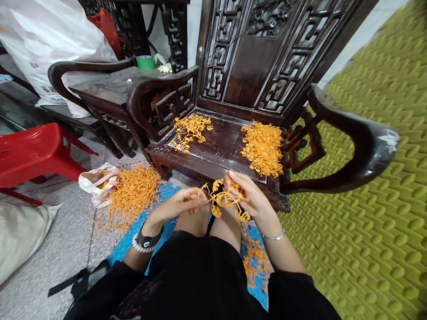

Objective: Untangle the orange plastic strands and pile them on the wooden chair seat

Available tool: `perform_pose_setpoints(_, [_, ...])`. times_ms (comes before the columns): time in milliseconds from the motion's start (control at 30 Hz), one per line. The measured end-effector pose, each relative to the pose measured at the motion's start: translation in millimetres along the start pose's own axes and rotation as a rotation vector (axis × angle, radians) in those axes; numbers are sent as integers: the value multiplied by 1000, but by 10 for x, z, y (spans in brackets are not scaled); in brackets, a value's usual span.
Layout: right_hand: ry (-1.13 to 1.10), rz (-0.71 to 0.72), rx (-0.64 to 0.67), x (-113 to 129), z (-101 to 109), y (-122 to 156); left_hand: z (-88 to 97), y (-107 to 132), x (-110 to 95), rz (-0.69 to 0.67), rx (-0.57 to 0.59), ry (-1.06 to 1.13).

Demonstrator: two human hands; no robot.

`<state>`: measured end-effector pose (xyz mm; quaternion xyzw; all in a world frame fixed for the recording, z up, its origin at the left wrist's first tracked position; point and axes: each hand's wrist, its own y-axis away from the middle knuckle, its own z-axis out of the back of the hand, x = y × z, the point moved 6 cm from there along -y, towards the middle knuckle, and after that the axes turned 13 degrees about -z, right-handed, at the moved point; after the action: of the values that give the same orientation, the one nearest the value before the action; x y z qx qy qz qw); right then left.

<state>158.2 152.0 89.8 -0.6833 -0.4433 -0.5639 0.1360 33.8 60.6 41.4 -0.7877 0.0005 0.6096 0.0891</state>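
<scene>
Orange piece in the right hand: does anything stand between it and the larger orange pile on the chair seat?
Apart from the right hand holding the orange piece, nothing visible blocks the way. The larger pile lies uncovered on the right of the chair seat, and the right armrest curves beside it, not between.

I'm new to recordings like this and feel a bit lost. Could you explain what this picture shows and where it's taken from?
There's no machine here: the two bare hands belong to a person wearing a camera on their head. This single view looks forward and down past their lap. The right hand holds a branching orange piece; the left hand is at its other end, though its exact grip is hard to tell. Ahead, a dark wooden chair seat bears a smaller orange heap on the left and a fuller orange heap on the right. Thin orange strips are piled on the floor, at left.
</scene>
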Motion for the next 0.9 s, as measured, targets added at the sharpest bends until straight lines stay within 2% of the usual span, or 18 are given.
perform_pose_setpoints(133, [-184, -62, 127, -80, -83, -31, -107, -78, 130, 9, -180, 358])
perform_pose_setpoints(233, [-196, -31, 210, -202, -171, -45, -167, -119, 187, 11, -305, 533])
perform_pose_setpoints(367, [-218, 92, 117, -399, -143, -67, -181, -167, 219, 29, -438, 683])
perform_pose_setpoints(500, [-111, 179, 10, -534, -19, -3, -141, -196, 263, 72, -539, 800])
perform_pose_setpoints(633, [-87, 108, 6, -680, 51, 39, -89, -191, 318, 82, -622, 851])
perform_pose_setpoints(733, [-116, 20, -73, -774, 105, 27, -82, -173, 375, 94, -644, 859])
perform_pose_setpoints(800, [-126, -13, -152, -791, 160, 23, -99, -155, 416, 99, -599, 818])
perform_pose_setpoints(900, [-211, 12, -251, -729, 263, 47, -98, -102, 480, 74, -504, 595])
